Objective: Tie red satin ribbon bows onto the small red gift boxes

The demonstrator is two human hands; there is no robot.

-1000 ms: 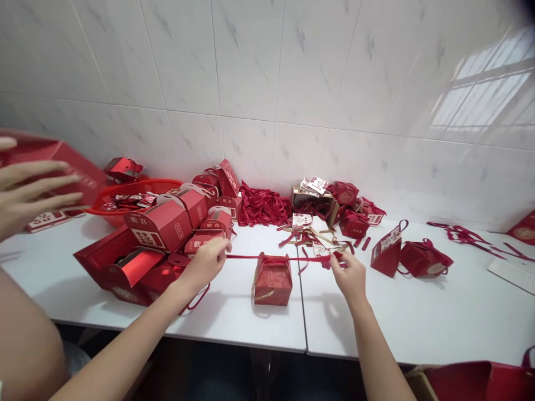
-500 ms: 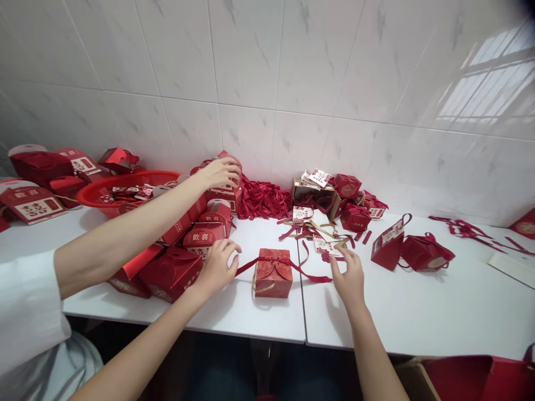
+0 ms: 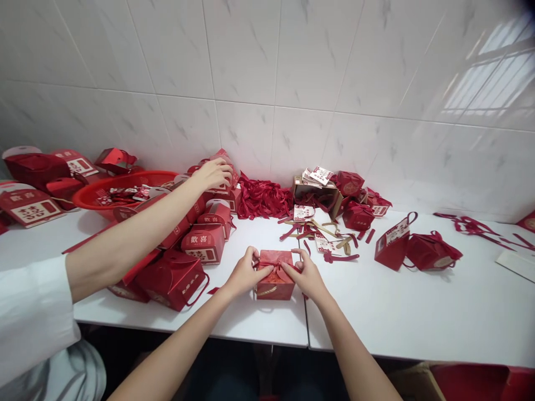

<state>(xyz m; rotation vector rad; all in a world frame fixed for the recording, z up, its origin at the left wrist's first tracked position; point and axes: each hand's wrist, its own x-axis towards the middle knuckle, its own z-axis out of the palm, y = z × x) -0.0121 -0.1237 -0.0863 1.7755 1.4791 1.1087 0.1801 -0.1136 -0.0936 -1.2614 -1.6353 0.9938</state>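
A small red patterned gift box (image 3: 275, 291) stands on the white table near its front edge. A dark red ribbon (image 3: 277, 267) is tied across its lid, and a twisted gold cord hangs at its front. My left hand (image 3: 246, 273) is closed on the box's left side, thumb pressed by the ribbon's knot. From the other side my right hand (image 3: 308, 275) grips the box the same way, its thumb also at the knot. The fingertips behind the box are partly hidden. One loose ribbon end (image 3: 214, 291) shows beside my left wrist.
At left, a co-worker's arm (image 3: 137, 239) reaches across several red boxes (image 3: 203, 240) towards a stack. A red basin (image 3: 81, 197) holds small packets. Behind lie a ribbon heap (image 3: 264, 197), a small carton (image 3: 334, 200) and printed cards (image 3: 321, 174). Two red boxes (image 3: 432, 250) stand at right.
Both my hands have moved inward from the spread ribbon ends to the box and closed on it at the knot. The co-worker's hand stays at the stacked boxes.
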